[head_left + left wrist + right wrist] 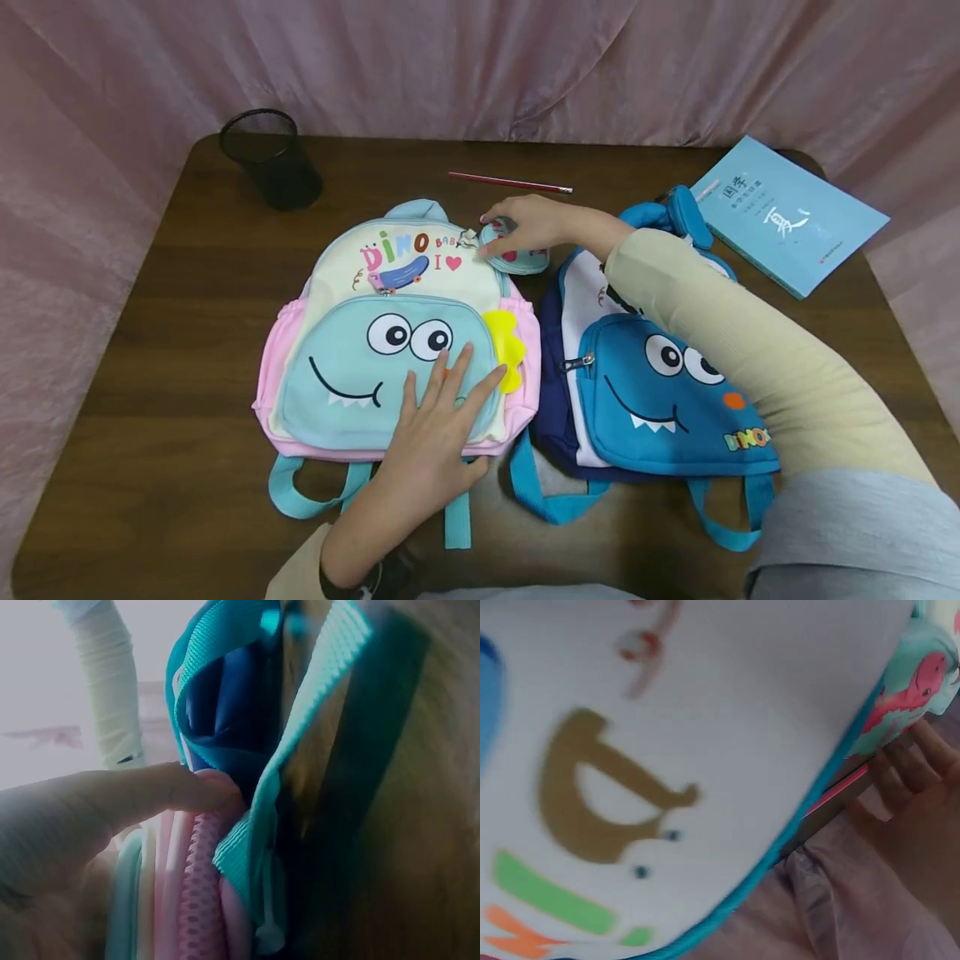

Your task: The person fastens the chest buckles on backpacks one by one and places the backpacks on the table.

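Note:
A cream, mint and pink dinosaur backpack lies front up on the table. My left hand rests on its mint front pocket with fingers spread; the left wrist view shows the thumb against its pink bottom edge. My right hand is at the upper right corner and holds a small mint pouch with a pink pattern, which hangs by a metal clip. In the right wrist view its fingers touch the pouch. A blue dinosaur backpack lies beside it, partly hidden under my right forearm.
A black mesh pen holder stands at the back left of the dark wooden table. Behind the backpacks lies a red pencil. A light blue book lies at the back right. Pink curtains surround the table.

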`<action>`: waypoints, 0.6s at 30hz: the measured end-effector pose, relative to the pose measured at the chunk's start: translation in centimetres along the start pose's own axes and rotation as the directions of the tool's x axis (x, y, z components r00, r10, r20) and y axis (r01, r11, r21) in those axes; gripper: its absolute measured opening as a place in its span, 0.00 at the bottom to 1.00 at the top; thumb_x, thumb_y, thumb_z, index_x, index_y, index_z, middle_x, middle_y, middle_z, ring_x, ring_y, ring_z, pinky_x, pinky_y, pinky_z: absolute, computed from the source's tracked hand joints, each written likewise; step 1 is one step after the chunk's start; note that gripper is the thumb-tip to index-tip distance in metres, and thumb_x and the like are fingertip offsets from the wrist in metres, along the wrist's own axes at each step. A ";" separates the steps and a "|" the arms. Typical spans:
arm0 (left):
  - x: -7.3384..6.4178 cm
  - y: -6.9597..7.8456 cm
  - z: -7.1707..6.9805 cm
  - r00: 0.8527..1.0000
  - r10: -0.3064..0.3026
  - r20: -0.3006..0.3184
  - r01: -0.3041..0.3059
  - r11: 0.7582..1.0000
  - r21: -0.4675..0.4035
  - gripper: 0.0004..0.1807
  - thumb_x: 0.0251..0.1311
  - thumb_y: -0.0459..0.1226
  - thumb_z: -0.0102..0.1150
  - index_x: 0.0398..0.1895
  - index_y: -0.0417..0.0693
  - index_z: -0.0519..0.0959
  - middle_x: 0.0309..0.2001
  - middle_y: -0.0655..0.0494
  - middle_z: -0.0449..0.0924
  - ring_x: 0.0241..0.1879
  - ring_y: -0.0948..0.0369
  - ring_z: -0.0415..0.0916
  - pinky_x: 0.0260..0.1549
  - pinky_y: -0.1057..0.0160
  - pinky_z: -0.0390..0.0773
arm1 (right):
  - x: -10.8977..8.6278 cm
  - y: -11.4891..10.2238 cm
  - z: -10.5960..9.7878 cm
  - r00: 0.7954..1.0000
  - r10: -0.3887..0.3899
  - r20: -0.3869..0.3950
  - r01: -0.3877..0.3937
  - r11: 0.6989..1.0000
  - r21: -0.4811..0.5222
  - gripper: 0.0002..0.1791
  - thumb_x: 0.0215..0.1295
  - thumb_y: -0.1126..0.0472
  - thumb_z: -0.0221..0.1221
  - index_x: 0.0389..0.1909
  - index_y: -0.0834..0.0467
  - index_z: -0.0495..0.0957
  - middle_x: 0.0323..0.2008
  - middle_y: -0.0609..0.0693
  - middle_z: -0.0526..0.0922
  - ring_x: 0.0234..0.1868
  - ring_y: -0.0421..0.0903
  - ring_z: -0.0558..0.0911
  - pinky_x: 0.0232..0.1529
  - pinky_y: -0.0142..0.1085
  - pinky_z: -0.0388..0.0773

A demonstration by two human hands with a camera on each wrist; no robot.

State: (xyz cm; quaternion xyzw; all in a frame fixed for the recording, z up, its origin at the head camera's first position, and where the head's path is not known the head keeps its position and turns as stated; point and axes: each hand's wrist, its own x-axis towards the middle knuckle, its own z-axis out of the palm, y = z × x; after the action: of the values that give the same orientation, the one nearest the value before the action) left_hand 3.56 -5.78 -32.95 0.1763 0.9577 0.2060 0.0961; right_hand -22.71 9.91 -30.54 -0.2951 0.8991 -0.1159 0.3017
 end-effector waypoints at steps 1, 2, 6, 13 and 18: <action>0.0 0.1 0.2 1.000 -0.008 0.002 0.008 1.000 0.008 0.52 0.37 0.45 0.75 0.70 0.61 0.59 0.73 0.45 0.45 0.70 0.40 0.43 0.59 0.29 0.44 | 0.4 -0.1 0.0 1.000 -0.001 0.010 0.001 1.000 -0.001 0.40 0.59 0.36 0.54 0.68 0.53 0.61 0.68 0.55 0.60 0.66 0.53 0.61 0.64 0.49 0.61; 0.1 0.1 0.3 1.000 -0.013 0.002 0.013 1.000 0.014 0.51 0.37 0.45 0.75 0.69 0.62 0.60 0.73 0.44 0.46 0.70 0.40 0.43 0.59 0.29 0.44 | 0.7 -0.2 0.0 1.000 -0.008 0.014 0.008 1.000 -0.004 0.39 0.59 0.36 0.54 0.67 0.54 0.63 0.67 0.55 0.63 0.64 0.52 0.63 0.63 0.48 0.63; 0.4 0.6 0.8 1.000 -0.006 0.003 0.006 1.000 0.011 0.46 0.37 0.44 0.74 0.66 0.62 0.65 0.72 0.42 0.48 0.69 0.37 0.45 0.57 0.27 0.45 | 1.7 -0.6 0.0 0.998 -0.012 0.060 0.011 1.000 0.009 0.37 0.59 0.36 0.55 0.63 0.55 0.68 0.60 0.53 0.72 0.56 0.49 0.70 0.57 0.43 0.70; 1.1 0.8 1.1 0.998 0.070 -0.009 -0.070 0.998 -0.005 0.44 0.38 0.43 0.73 0.65 0.63 0.67 0.71 0.43 0.49 0.69 0.37 0.43 0.56 0.26 0.45 | 2.3 -0.6 -0.3 0.993 0.031 0.117 -0.034 0.999 0.029 0.33 0.59 0.41 0.58 0.58 0.59 0.69 0.52 0.54 0.74 0.50 0.49 0.72 0.52 0.39 0.72; 1.5 0.7 0.8 0.995 0.088 0.039 -0.087 0.996 -0.026 0.48 0.43 0.49 0.72 0.70 0.63 0.59 0.72 0.43 0.48 0.69 0.37 0.42 0.57 0.27 0.46 | 1.9 -0.9 -1.1 0.986 0.082 0.144 -0.097 0.991 0.097 0.32 0.58 0.43 0.59 0.56 0.59 0.65 0.49 0.53 0.72 0.48 0.48 0.71 0.49 0.37 0.72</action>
State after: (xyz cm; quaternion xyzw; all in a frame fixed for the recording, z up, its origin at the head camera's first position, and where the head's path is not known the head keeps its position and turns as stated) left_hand 2.60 -4.33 -33.54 0.2213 0.9444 0.2179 0.1084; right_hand -24.22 8.14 -30.20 -0.2457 0.8810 -0.1276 0.3837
